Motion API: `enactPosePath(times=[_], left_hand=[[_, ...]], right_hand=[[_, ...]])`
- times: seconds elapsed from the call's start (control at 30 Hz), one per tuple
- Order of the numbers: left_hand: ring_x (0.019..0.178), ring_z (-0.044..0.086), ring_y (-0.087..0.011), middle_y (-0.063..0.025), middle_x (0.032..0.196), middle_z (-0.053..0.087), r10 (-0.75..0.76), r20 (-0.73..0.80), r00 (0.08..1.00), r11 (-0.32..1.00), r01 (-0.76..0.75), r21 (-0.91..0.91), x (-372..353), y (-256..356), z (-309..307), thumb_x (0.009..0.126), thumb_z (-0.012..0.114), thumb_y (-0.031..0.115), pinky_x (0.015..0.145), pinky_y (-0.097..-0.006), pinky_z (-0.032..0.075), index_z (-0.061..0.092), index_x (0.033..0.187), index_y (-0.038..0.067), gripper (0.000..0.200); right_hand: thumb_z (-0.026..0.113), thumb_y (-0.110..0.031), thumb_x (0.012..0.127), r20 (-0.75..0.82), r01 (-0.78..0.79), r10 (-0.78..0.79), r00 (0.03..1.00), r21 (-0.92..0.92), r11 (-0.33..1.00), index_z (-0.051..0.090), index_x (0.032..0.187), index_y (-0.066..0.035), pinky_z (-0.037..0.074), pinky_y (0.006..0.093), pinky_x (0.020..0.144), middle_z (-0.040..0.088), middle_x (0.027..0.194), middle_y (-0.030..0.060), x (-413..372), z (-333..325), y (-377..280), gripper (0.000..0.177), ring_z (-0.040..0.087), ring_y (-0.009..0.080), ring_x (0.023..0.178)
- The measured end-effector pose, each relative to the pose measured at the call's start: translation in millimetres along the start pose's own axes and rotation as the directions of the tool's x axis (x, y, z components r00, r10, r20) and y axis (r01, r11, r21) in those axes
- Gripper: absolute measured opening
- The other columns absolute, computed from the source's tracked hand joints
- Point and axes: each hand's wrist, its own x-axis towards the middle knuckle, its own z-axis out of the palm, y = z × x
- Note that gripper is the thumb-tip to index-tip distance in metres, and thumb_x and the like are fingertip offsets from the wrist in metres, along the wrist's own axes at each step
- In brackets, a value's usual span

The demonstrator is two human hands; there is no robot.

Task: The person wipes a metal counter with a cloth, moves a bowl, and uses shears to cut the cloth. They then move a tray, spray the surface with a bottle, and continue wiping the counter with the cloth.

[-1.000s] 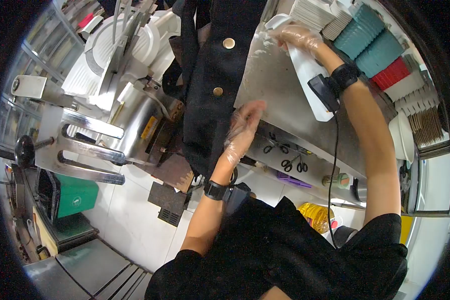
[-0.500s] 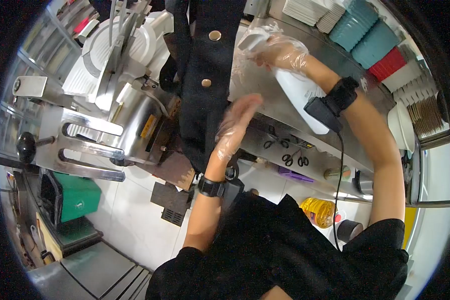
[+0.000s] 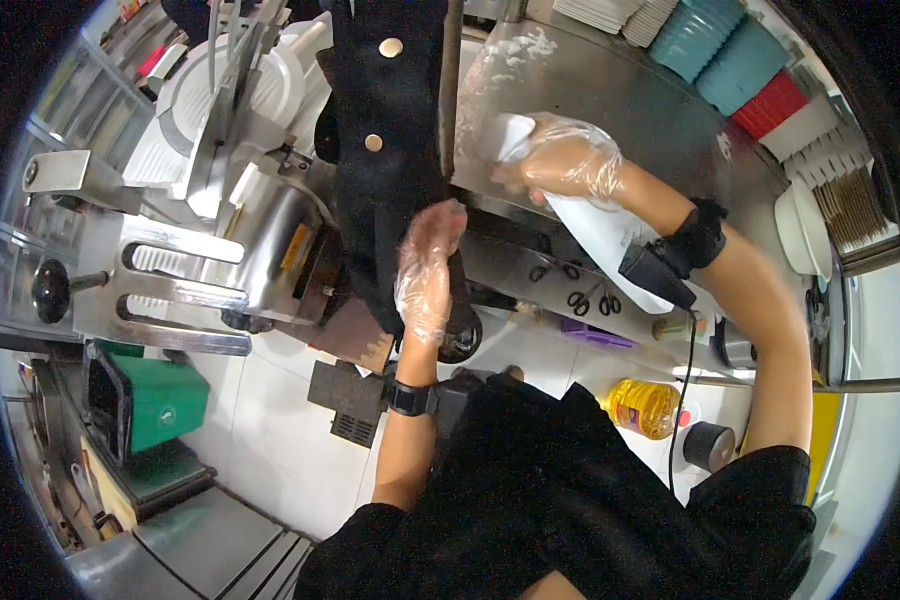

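Note:
My right hand [image 3: 573, 165], in a clear plastic glove, is wrapped round the neck of a white spray bottle [image 3: 600, 235] above the steel counter [image 3: 610, 100]. The white head of the bottle points left and is blurred. My left hand [image 3: 430, 270], gloved the same way, is raised with its fingers stretched out and holds nothing. It overlaps black cloth with metal snaps [image 3: 370, 190] that hangs down the middle of the view. White foam [image 3: 515, 55] lies on the counter beyond my right hand.
A slicing machine [image 3: 220, 110] stands at left, above a green bin [image 3: 160, 400]. Stacked teal containers [image 3: 735, 65] and a white bowl [image 3: 802, 230] line the right side. Scissors [image 3: 592, 303] lie on the lower shelf; an oil bottle [image 3: 645, 408] is on the floor.
My right hand has come down toward my body with the spray bottle, baring the foam on the counter. My left hand has shifted left and slightly lower, still outstretched.

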Motion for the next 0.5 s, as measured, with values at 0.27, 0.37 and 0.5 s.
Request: enactPosePath(times=[0.27,0.37,0.5], left_hand=[[0.1,0.062,-0.0155,-0.0074,0.108,0.067,-0.012,0.05,0.999,0.996,0.007,0.083,-5,-6,2,0.098,0.055,0.032,0.089,-0.0292,0.045,0.061,0.119,0.004,0.035],[0.1,0.062,-0.0162,-0.0073,0.108,0.067,-0.01,0.07,0.998,0.998,0.006,0.056,-8,-10,6,0.099,0.054,0.031,0.091,-0.0305,0.045,0.061,0.12,0.006,0.034],[0.1,0.062,-0.0166,-0.0073,0.108,0.067,-0.087,0.121,0.989,0.994,0.077,0.082,-11,-14,14,0.099,0.053,0.03,0.093,-0.0317,0.045,0.061,0.12,0.005,0.033]], right_hand=[[0.057,-0.049,0.083,-0.062,-0.216,0.239,0.969,0.259,0.941,0.07,0.085,-0.007,0.053,0.0374,0.074,0.067,0.068,0.0097,-45,18,13,0.044,0.067,0.0249,0.072],[0.058,-0.049,0.083,-0.139,-0.198,0.276,0.951,0.413,0.889,0.068,0.088,-0.006,0.053,0.0341,0.072,0.066,0.063,0.0059,-63,32,27,0.045,0.066,0.0208,0.068],[0.056,-0.054,0.084,-0.144,-0.203,0.304,0.942,0.476,0.856,0.067,0.096,-0.005,0.053,0.0336,0.073,0.065,0.063,0.0058,-82,49,38,0.051,0.066,0.0194,0.068]])
